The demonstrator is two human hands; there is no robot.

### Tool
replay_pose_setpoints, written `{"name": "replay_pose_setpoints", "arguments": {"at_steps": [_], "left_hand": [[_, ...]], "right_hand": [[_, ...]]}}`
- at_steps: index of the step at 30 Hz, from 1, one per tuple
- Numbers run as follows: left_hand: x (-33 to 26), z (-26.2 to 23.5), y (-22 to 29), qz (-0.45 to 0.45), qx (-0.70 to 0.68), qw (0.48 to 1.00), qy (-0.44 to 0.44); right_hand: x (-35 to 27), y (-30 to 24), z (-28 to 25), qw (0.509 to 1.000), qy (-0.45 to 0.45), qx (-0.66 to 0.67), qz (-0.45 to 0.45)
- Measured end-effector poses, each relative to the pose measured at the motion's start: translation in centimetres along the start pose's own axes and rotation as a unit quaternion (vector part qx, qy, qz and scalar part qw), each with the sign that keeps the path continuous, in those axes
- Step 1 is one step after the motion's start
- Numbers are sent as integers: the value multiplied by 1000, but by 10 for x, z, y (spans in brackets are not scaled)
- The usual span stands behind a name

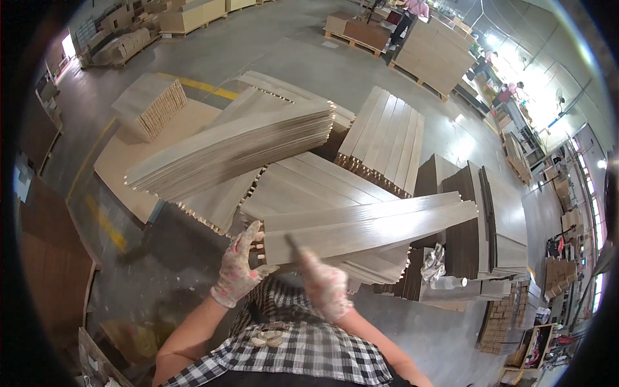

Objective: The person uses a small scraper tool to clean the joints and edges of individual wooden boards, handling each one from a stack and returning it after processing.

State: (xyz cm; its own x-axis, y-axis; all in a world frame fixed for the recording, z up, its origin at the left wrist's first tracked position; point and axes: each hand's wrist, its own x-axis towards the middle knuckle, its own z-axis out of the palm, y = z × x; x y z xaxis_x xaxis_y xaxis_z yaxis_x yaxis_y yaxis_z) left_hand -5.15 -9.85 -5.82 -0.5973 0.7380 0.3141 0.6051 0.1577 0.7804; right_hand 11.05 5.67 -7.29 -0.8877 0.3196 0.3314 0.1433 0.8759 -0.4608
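pale wood planks [367,227] lie in front of me on top of the stack [309,187], their long axis running out to my right and slightly away. my left hand [240,266] sits at their near left end, gloved fingers curled against the end faces, so that grip is the closer one. my right hand [324,284] is just beside it under the front edge; it looks blurred and i cannot tell whether its fingers pinch anything. other plank piles [385,138] stand beyond.

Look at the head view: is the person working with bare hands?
No. Both the left hand and the right hand wear patterned work gloves at the plank stack.
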Motion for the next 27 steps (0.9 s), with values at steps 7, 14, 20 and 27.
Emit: {"name": "replay_pose_setpoints", "arguments": {"at_steps": [7,14,20,27], "left_hand": [[-21,10,-23,34,-181,982,36],[-50,3,-58,-171,-480,834,212],[-33,-17,-52,-132,-446,846,262],[-10,-15,-10,-52,-353,903,241]], "right_hand": [[4,0,5,952,121,209,186],[34,-51,-13,972,175,132,88],[15,-70,21,994,-14,83,-68],[16,-44,-4,927,114,307,183]]}}
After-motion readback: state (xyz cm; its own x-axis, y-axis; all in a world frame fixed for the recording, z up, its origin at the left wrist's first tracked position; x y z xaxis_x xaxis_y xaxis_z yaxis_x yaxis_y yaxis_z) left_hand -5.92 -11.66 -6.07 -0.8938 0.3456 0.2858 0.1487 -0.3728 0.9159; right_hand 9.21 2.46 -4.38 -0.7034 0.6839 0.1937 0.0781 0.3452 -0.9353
